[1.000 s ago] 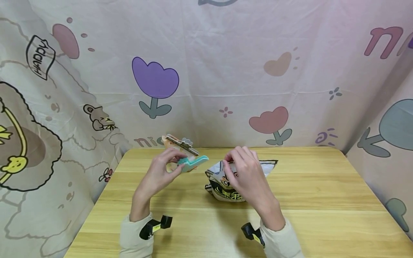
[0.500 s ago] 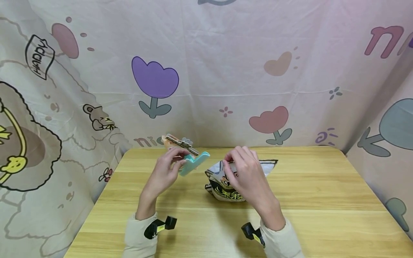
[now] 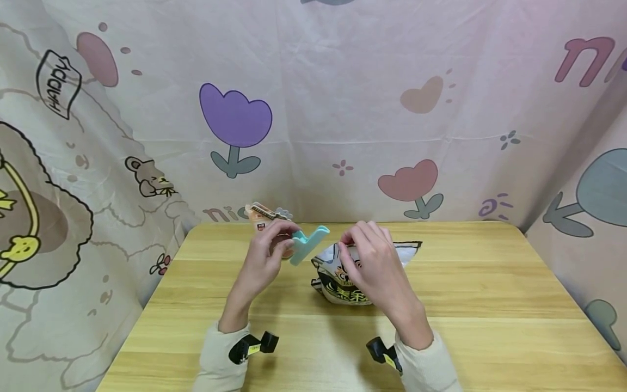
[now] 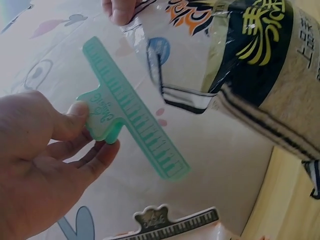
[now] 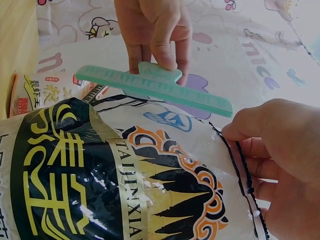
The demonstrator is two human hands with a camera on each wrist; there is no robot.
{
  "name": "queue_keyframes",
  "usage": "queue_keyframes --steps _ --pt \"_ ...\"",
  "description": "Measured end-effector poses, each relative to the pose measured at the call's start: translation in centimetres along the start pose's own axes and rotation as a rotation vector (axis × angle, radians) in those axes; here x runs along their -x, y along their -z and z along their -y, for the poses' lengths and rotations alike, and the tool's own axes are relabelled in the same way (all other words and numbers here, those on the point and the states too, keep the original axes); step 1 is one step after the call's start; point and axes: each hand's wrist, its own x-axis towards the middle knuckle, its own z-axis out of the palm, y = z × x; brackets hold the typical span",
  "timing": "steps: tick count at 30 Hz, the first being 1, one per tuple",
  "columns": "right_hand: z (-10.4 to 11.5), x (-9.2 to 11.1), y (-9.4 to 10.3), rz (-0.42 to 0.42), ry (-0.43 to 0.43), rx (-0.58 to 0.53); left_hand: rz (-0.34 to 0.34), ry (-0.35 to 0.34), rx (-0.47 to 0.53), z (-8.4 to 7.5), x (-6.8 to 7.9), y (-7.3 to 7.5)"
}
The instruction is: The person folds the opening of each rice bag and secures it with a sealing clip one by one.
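My left hand (image 3: pixel 264 253) pinches a teal bag clip (image 4: pixel 135 115) with a piano-key pattern by its handles, between thumb and fingers. The clip's long bar is raised above the table, left of a printed plastic food bag (image 3: pixel 340 286) in black, gold and white. With my right hand (image 3: pixel 374 261) I pinch the bag's top edge, as the right wrist view shows. The bag rests on the table with its upper part folded over. In the right wrist view the clip lies across the background just beyond the bag's far top corner, its jaws toward the bag.
Behind my left hand stands a smaller orange-and-white food packet (image 3: pixel 262 218), with a dark piano-key clip (image 4: pixel 170 227) across its top. The wooden table (image 3: pixel 490 305) ends at a patterned cloth (image 3: pixel 318 109) hanging behind it.
My left hand has moved right with the teal clip, away from the packet and toward the bag; the clip's bar has tilted more steeply. My right hand stays at the bag's top edge.
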Motion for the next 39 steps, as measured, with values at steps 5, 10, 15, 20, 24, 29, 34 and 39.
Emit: queue_keyframes --steps 5,10,15,20,24,29,34,39 --pt "0.0 -0.1 0.0 -0.001 -0.001 -0.001 -0.040 -0.018 0.047 -0.2 -0.2 -0.6" --pt "0.0 -0.2 -0.1 0.003 0.000 -0.002 -0.081 0.019 0.115 -0.3 -0.2 -1.0" --pt "0.0 -0.2 -0.2 0.012 -0.003 -0.008 -0.098 0.034 0.172 -0.3 -0.1 -1.4" --pt "0.0 -0.2 -0.2 0.013 -0.004 -0.010 -0.115 0.018 0.190 -0.2 -0.1 -1.5" --pt "0.0 -0.2 -0.2 0.010 0.001 -0.009 -0.122 0.012 0.211 -0.2 -0.2 -1.6" --pt "0.0 -0.2 -0.1 0.018 -0.002 -0.012 -0.100 0.028 0.232 -0.1 -0.2 -2.1" --pt "-0.1 -0.1 0.2 0.036 -0.012 -0.017 -0.098 0.059 0.240 -0.1 -0.1 -2.5" --pt "-0.3 0.0 0.6 0.049 -0.018 -0.016 -0.096 0.058 0.243 -0.2 -0.2 -2.6"
